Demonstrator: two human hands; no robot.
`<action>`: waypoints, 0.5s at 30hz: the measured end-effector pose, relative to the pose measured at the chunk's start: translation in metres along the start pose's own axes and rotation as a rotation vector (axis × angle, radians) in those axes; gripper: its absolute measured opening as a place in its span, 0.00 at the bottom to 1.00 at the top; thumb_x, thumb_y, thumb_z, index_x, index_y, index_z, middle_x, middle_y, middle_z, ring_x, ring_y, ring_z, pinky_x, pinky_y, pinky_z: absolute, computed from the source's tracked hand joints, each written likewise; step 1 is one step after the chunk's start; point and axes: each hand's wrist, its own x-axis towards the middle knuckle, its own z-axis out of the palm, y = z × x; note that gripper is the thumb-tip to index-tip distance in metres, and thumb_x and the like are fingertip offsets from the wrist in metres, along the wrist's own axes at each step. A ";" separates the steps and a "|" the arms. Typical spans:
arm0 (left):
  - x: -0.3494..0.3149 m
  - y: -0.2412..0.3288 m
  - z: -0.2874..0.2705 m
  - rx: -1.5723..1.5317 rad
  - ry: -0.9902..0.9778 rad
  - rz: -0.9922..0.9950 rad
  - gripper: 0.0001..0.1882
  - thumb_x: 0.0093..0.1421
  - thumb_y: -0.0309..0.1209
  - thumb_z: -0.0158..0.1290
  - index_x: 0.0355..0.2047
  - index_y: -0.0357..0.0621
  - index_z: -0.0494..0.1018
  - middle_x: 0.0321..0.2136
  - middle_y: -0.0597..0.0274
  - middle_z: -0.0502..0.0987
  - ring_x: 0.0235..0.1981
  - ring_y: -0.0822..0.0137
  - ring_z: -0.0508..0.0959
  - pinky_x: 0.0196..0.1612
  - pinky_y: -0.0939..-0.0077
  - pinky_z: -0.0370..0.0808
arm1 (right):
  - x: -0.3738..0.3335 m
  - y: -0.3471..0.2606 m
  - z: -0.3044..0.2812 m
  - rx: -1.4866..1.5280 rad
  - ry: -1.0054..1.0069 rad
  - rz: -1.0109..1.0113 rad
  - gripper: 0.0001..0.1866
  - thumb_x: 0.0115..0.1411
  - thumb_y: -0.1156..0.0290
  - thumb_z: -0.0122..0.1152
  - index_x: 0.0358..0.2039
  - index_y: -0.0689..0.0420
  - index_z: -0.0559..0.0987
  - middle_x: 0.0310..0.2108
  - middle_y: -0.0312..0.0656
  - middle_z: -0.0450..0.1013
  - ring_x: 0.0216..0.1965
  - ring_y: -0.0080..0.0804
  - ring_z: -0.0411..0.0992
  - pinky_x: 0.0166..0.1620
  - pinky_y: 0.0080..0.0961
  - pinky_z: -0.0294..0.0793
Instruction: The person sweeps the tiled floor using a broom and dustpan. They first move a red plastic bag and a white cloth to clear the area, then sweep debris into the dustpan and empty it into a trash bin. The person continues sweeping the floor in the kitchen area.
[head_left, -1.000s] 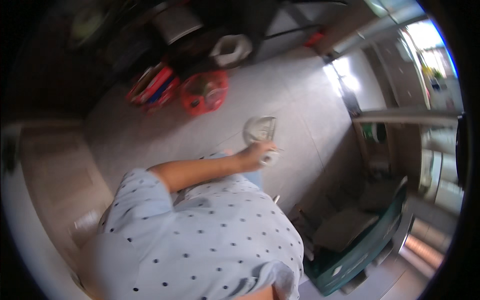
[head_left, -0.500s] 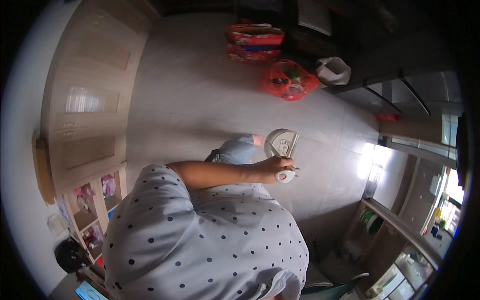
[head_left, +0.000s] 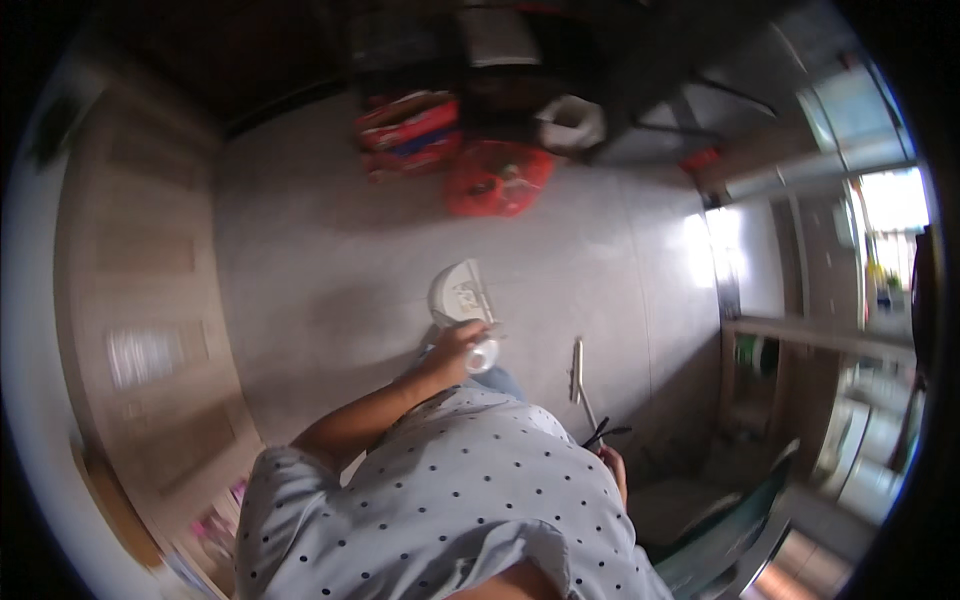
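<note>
1. Left hand (head_left: 452, 347) gripped the handle (head_left: 489, 347) of a cream, half-round dustpan (head_left: 458, 291), positioned at its twelve o'clock.
2. Right hand (head_left: 615, 466) (partly hidden) clasped a slim, pale pole (head_left: 589, 410); its flat head (head_left: 577, 368) lay toward eleven o'clock.

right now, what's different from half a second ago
The right hand and the stick it holds have come into view at the right; whether it was just picked up can't be told. The view has swung, so the red bag sits further left in the picture. The left hand still grips the dustpan.
</note>
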 end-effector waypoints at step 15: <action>0.179 -0.002 0.102 -0.301 -0.304 -0.291 0.07 0.55 0.25 0.47 0.34 0.36 0.65 0.26 0.61 0.71 0.26 0.70 0.76 0.28 0.80 0.73 | 0.060 0.016 -0.052 0.663 0.548 0.638 0.07 0.53 0.72 0.47 0.29 0.61 0.72 0.22 0.37 0.69 0.26 0.26 0.68 0.35 0.21 0.68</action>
